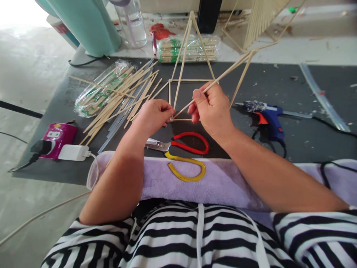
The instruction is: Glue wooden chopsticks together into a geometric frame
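A frame of thin wooden sticks (182, 61) stands on the dark mat, with a square base and a peak at the back. My left hand (154, 114) is closed in a pinch at the frame's near left corner. Between the thumb and fingers of my right hand (214, 108) is a slanting wooden stick (227, 70); its lower end reaches that same corner. The upper end meets another stick (242, 80) at a raised point to the right. My fingertips partly hide the corner joint. Scissors (189, 143) with red and yellow handles lie just below my hands.
A blue glue gun (269, 117) lies at right, near clear glue sticks (325, 96). Loose sticks (142, 87) and a wrapped bundle (96, 93) are at left, by a pink power adapter (63, 136). Behind stand a water bottle (132, 26) and another stick structure (258, 22).
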`<state>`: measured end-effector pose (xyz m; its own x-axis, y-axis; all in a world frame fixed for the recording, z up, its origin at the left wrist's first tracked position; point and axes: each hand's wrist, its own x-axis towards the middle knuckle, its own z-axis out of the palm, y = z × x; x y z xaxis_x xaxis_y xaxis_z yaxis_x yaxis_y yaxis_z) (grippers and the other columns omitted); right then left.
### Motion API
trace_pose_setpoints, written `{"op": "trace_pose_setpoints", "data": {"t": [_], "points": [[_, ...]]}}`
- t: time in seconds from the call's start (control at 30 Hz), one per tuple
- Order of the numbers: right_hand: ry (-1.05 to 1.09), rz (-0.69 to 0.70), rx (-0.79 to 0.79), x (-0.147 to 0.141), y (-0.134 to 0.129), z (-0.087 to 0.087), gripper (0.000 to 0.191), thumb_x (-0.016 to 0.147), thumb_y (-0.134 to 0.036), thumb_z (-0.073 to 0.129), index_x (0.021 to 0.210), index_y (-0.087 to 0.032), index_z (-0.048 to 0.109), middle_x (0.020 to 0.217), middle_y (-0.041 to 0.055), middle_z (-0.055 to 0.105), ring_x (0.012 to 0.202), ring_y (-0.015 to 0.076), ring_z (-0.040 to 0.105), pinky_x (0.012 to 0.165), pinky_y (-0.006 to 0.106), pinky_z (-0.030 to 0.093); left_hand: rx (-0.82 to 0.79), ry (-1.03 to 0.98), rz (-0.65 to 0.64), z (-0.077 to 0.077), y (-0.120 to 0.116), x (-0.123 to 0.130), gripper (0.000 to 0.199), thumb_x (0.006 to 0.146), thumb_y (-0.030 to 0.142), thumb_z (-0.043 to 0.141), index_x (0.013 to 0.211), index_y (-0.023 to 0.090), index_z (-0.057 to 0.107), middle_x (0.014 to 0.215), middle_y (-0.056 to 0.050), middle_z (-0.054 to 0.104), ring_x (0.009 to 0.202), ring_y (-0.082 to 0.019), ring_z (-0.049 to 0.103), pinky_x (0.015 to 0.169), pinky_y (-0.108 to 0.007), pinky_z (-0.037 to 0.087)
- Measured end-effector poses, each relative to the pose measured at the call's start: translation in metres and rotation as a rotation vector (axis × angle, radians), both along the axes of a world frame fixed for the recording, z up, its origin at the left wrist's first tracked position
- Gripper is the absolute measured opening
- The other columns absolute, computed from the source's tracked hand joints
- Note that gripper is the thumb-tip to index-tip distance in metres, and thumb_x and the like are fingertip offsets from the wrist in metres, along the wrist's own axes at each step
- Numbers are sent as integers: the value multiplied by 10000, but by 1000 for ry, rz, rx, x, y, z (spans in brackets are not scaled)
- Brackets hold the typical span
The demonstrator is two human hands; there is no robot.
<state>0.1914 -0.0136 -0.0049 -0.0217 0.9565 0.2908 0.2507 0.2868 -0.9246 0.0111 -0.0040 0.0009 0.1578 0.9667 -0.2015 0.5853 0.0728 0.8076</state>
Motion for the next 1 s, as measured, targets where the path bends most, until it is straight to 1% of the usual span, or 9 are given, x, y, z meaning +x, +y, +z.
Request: {"op": "trace_pose_setpoints", "data": {"t": [0.2,0.4,0.53,0.63,0.73,0.8,0.87,1.0], "points": [[-7,30,11,2,2,-8,329,972,-553,440,1054,-251,541,600,-49,586,464,73,588,435,195,386,18,19,-20,0,0,-1,136,802,265,614,764,165,698,625,-16,653,527,-96,582,531,-214,455],[3,44,1,4,3,-11,316,975,-537,446,1079,-254,541,623,-42,604,492,81,611,448,189,406,15,31,-30,-1,0,-2,155,808,283,598,781,174,706,634,-18,659,539,-112,601,543,-233,459],[-5,59,21,4,4,-13,321,984,-542,417,1086,-264,539,647,-31,631,472,74,594,436,191,400,22,37,-45,3,-2,-1,166,793,278,589,777,170,714,625,-10,644,548,-113,595,554,-235,458],[-31,66,48,4,4,-15,343,990,-557,388,1094,-265,536,655,-29,634,457,63,576,426,188,388,7,21,-83,6,-3,-1,140,755,222,592,757,161,718,612,0,624,569,-108,584,578,-230,455],[-38,66,60,5,4,-16,356,990,-567,376,1104,-267,531,665,-29,641,453,58,570,435,188,401,-8,26,-160,6,-1,-5,157,702,171,609,788,164,739,643,2,638,611,-112,577,599,-234,440],[-35,63,53,5,5,-17,361,990,-569,376,1122,-267,525,679,-26,651,459,62,575,447,194,418,15,67,-202,5,2,-9,191,680,175,633,832,175,750,655,6,638,622,-118,560,592,-244,415],[-35,63,47,5,6,-19,373,989,-575,371,1137,-267,519,677,-27,646,455,63,573,447,195,421,52,123,-216,2,4,-11,203,661,194,665,847,180,746,645,13,612,610,-116,528,575,-249,381],[-38,90,48,5,6,-18,413,982,-609,336,1138,-269,510,647,-42,596,442,54,552,421,182,385,98,163,-236,-1,7,-14,174,637,223,706,806,180,716,626,27,554,594,-106,476,560,-247,333]]}}
